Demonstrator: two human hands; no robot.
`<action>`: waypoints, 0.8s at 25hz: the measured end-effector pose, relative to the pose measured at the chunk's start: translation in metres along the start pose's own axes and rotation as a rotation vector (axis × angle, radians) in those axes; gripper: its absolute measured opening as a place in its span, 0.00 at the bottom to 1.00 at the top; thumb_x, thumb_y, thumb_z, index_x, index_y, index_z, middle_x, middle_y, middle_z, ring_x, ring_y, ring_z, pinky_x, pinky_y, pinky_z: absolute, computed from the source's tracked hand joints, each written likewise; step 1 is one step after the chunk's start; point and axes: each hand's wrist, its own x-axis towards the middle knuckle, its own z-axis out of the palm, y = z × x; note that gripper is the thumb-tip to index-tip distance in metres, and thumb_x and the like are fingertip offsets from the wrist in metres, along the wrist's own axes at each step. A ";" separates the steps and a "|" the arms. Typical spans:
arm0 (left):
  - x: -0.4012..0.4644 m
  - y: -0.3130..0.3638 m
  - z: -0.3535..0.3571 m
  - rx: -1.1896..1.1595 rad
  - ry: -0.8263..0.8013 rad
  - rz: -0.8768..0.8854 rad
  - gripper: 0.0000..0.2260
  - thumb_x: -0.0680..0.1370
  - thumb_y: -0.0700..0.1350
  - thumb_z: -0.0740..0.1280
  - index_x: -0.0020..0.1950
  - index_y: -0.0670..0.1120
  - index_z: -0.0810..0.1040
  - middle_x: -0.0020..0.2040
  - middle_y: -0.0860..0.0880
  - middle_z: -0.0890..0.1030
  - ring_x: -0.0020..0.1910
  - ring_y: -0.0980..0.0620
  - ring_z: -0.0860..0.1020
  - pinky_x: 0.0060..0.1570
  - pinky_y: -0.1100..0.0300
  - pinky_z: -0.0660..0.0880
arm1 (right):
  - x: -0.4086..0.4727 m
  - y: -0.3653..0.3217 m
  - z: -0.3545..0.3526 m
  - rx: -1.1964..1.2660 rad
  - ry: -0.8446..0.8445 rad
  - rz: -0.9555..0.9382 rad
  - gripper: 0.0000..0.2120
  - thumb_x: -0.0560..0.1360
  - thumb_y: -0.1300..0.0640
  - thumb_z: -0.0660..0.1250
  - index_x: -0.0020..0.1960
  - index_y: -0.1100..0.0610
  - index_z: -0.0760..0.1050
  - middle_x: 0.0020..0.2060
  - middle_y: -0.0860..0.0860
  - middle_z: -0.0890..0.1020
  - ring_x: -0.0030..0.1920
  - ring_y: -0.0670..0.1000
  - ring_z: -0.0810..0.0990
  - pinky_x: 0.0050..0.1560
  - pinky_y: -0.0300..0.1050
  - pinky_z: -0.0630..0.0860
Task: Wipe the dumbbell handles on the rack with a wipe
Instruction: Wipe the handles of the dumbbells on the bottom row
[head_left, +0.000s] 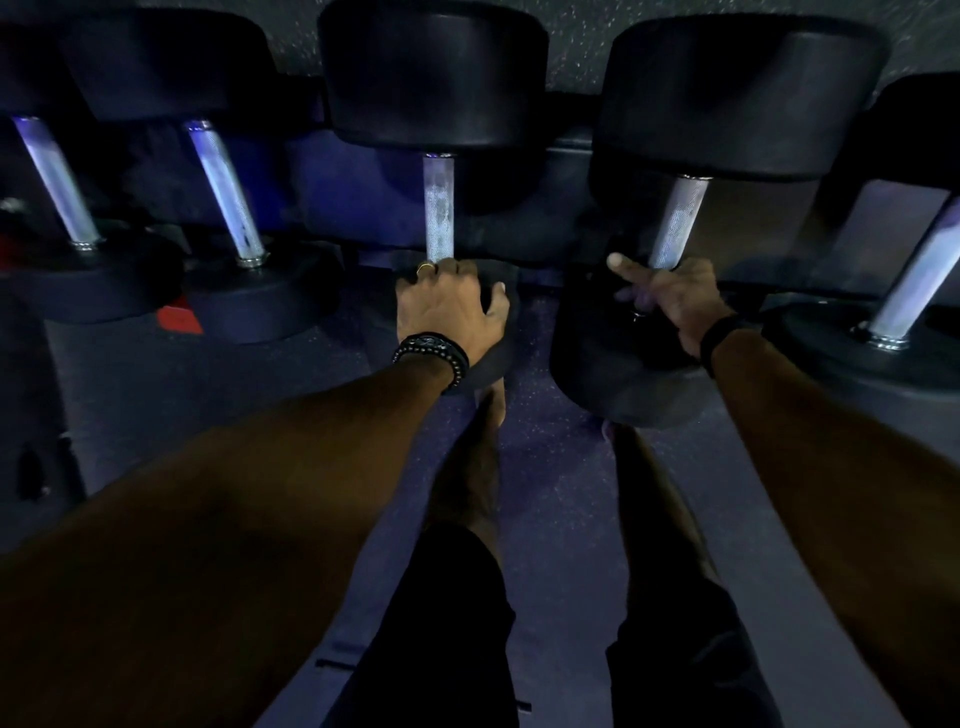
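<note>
Several black dumbbells with knurled steel handles lie side by side on the rack in dim light. My left hand (447, 306) grips the near head (498, 358) of the middle dumbbell, fingers curled over its top at the foot of the handle (439, 208), thumb spread along the right rim. My right hand (670, 299) rests on the near head (613, 374) of the dumbbell to the right, at the foot of its handle (678, 223), index finger straight and pointing up-left. I see no wipe in either hand.
Two more dumbbell handles (54, 179) (226, 189) stand to the left and one (917, 270) to the far right. Below the rack lies a dark speckled floor (550, 467), where my legs and bare feet are. A red patch (179, 319) shows at left.
</note>
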 end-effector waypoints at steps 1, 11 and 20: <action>0.000 0.000 -0.001 0.005 -0.004 -0.001 0.24 0.80 0.60 0.56 0.59 0.42 0.78 0.54 0.42 0.80 0.55 0.41 0.77 0.51 0.48 0.71 | -0.001 0.000 0.003 -0.014 0.017 -0.006 0.20 0.66 0.49 0.80 0.39 0.64 0.77 0.31 0.53 0.82 0.28 0.44 0.78 0.32 0.41 0.76; 0.000 0.000 0.001 0.014 0.007 -0.006 0.24 0.79 0.60 0.56 0.59 0.42 0.78 0.53 0.43 0.81 0.55 0.41 0.77 0.52 0.48 0.71 | 0.012 0.003 0.002 0.112 -0.064 0.003 0.24 0.61 0.45 0.82 0.34 0.62 0.74 0.27 0.55 0.81 0.27 0.51 0.78 0.31 0.43 0.77; -0.001 -0.001 0.000 -0.012 0.001 0.013 0.24 0.80 0.59 0.57 0.63 0.42 0.77 0.57 0.42 0.80 0.57 0.40 0.77 0.54 0.47 0.71 | 0.023 0.012 -0.010 -0.333 0.016 -0.131 0.18 0.55 0.63 0.83 0.40 0.60 0.78 0.37 0.54 0.80 0.37 0.50 0.78 0.30 0.41 0.77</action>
